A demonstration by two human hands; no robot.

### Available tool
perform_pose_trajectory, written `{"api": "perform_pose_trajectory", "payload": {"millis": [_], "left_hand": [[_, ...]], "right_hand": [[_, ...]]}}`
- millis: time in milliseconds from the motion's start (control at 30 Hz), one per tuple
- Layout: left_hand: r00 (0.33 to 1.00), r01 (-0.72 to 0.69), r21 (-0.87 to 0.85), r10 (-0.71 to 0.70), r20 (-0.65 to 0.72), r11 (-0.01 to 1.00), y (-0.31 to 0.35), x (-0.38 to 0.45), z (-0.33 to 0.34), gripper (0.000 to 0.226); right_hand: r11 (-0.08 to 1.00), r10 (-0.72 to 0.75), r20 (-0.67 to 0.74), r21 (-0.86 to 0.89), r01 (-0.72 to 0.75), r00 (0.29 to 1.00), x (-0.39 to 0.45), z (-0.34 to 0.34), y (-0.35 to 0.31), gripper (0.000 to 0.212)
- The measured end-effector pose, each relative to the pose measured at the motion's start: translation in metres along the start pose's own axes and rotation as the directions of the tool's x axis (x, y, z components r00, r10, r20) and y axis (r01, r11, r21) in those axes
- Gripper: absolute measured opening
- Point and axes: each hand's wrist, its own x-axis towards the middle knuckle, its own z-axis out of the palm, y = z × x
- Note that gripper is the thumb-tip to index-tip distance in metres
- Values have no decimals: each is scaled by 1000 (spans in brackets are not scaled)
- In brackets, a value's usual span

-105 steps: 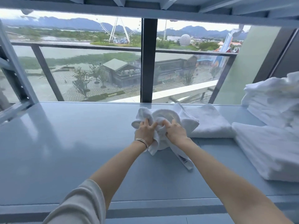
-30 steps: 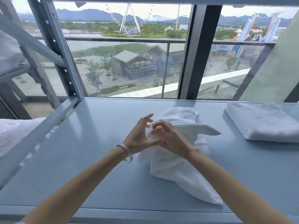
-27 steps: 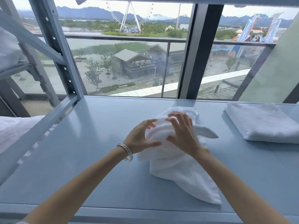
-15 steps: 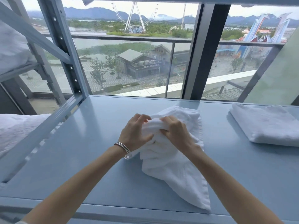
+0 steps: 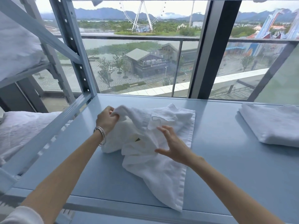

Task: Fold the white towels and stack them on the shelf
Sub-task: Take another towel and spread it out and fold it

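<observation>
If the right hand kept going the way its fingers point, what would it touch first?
Most likely the crumpled white towel: the right hand is open, fingers aimed up-left at the folds, though depth is unclear.

No lettering can be read anywhere. The dark building outside the window carries a pale sign along its front, just below its roof edge, but the characters are too small and blurred to make out.

Bare pale-blue metal shelf surface between crumpled white terry towel and folded white towel far right; slanted blue-grey steel brace bounding left.
</observation>
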Motion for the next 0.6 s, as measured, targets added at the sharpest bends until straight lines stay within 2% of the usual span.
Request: {"api": "perform_pose_trajectory", "payload": {"millis": [67, 100, 133, 167, 233, 300, 333, 367, 400, 467, 533, 600], "left_hand": [[999, -12, 121, 8, 31, 993, -3, 3, 0, 31], [996, -84, 175, 83, 14, 981, -3, 1, 1, 31], [975, -215, 226, 222, -7, 950, 0, -2, 4, 40], [912, -390, 283, 410, -12, 876, 4, -10, 8, 52], [670, -702, 395, 737, 85, 592, 17, -31, 17, 67], [419, -840, 491, 850, 319, 230, 30, -51, 33, 63], [356, -843, 530, 831, 428, 88, 33, -56, 42, 58], [374, -823, 567, 774, 511, 23, 35, -59, 50, 56], [452, -789, 614, 693, 562, 16, 36, -60, 55, 57], [597, -747, 658, 527, 605, 91, 34, -57, 61, 66], [633, -746, 641, 486, 602, 179, 28, -52, 67, 68], [606, -764, 607, 566, 559, 218, 26, -53, 71, 55]], "right_hand": [[993, -5, 200, -112, 28, 980, 1, 3, 2, 78], [986, 2, 268, -162, 42, 963, 0, 6, 4, 82], [981, 15, 307, -190, 46, 952, -2, 10, 6, 87], [979, 25, 320, -200, 41, 947, -4, 14, 8, 92], [979, 40, 323, -201, 27, 946, -6, 19, 12, 94], [979, 55, 341, -205, 18, 939, -8, 18, 12, 93], [976, 64, 348, -218, 14, 935, -10, 15, 12, 93], [973, 82, 360, -230, 4, 930, -12, 12, 12, 92], [971, 106, 378, -240, -13, 920, -16, 8, 12, 90], [964, 164, 422, -259, -55, 892, -27, 2, 17, 84], [949, 229, 450, -300, -95, 863, -41, -5, 26, 75], [937, 276, 468, -324, -128, 840, -54, -15, 37, 71]]}}
